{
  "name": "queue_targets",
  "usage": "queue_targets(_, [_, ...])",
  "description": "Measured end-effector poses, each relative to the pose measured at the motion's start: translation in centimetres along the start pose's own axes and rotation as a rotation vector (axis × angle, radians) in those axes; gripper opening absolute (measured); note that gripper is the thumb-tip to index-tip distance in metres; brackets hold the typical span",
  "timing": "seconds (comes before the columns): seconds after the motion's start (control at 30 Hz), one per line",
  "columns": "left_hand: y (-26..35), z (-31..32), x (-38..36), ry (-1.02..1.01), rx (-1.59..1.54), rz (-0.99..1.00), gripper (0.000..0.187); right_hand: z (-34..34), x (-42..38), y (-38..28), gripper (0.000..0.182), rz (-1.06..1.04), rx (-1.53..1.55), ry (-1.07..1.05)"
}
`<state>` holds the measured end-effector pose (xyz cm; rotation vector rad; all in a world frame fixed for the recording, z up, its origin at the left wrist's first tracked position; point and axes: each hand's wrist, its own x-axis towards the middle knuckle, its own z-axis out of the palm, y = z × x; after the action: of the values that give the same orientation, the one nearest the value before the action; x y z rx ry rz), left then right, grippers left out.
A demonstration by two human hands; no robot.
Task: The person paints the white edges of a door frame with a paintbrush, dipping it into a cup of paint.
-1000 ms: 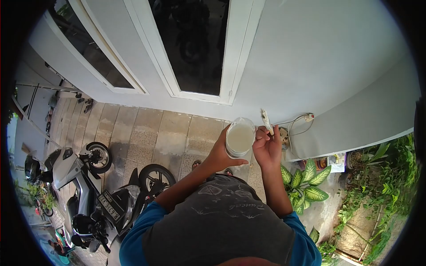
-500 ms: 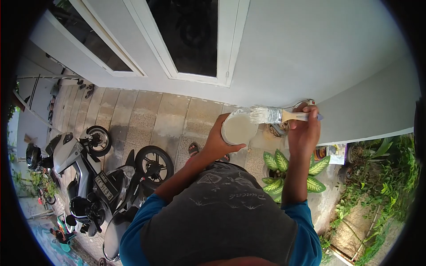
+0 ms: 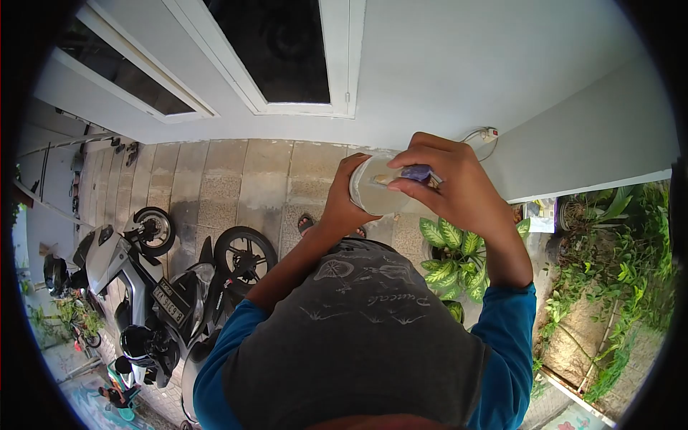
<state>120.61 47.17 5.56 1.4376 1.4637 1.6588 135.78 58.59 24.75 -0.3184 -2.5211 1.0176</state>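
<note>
My left hand (image 3: 344,192) is wrapped round the side of a round tub (image 3: 374,199) of pale paint, held in front of my chest. Over the tub's opening, my right hand (image 3: 441,172) pinches the handle of a paintbrush (image 3: 416,174). The handle's dark end points up toward the camera, and the bristles are hidden at the paint. Behind both hands rises a pale wall (image 3: 444,64).
A motorcycle (image 3: 172,294) is parked on the paved floor (image 3: 226,172) at the left. Leafy potted plants (image 3: 451,251) are near my right arm, with greenery (image 3: 631,279) farther right. A socket with a cable (image 3: 490,134) hangs by the wall.
The brush has gone from lying level beside the tub's rim to pointing down into it. My right hand has moved left and turned over the tub. The view has shifted slightly.
</note>
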Motion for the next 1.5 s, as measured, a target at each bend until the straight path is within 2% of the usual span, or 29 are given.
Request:
queue_targets(0.27, [-0.3,-0.1,0.1,0.008,0.005,-0.023,0.1,1.3,0.6,0.7,0.021,-0.035,-0.282,-0.088])
queue_targets(0.7, [-0.2,-0.2,-0.5,0.034,0.032,-0.021,0.097,2.5,0.3,1.6,0.02,-0.002,-0.336,-0.078])
queue_targets(0.8, [-1.0,-0.2,-0.6,0.037,0.02,-0.032,0.097,2.2,0.1,1.5,0.019,0.069,-0.313,-0.032])
queue_targets(0.87, [-1.4,-0.2,-0.8,0.047,0.01,-0.041,0.097,2.2,-0.2,1.3,0.018,0.15,-0.152,0.12])
queue_targets(0.97, [-1.9,-0.3,-1.0,0.064,0.022,-0.052,0.097,3.0,-1.0,1.4,0.018,0.109,-0.133,0.203])
queue_targets(1.3, [-2.2,0.1,-1.4,0.041,0.014,-0.102,0.094,4.2,-2.0,1.1,0.02,0.122,-0.161,0.246])
queue_targets(1.37, [-1.9,0.2,-1.4,0.044,-0.018,-0.125,0.093,4.4,-2.1,1.0,0.02,0.068,-0.247,0.285])
queue_targets(1.5, [-1.9,0.0,-1.4,0.032,0.007,-0.113,0.095,4.8,-2.5,1.0,0.019,0.105,-0.179,0.275])
